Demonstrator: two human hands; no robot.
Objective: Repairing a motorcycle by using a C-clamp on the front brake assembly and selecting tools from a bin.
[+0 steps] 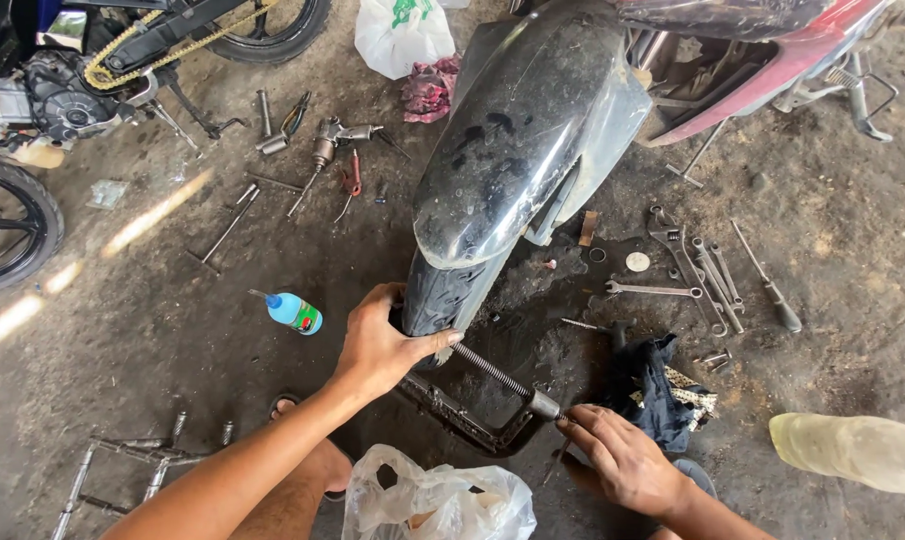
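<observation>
A motorcycle's rear end fills the middle of the head view, with a dusty black fender over a black tyre. My left hand grips the tyre's lower edge. Below it a black metal bracket carries a long threaded rod ending in a silver nut. My right hand pinches the rod's end just beside that nut. A dark rag lies right behind my right hand.
Wrenches and a screwdriver lie right of the wheel. A small blue bottle, loose rods, pliers lie left. A clear plastic bag sits near me. Another motorcycle stands top left.
</observation>
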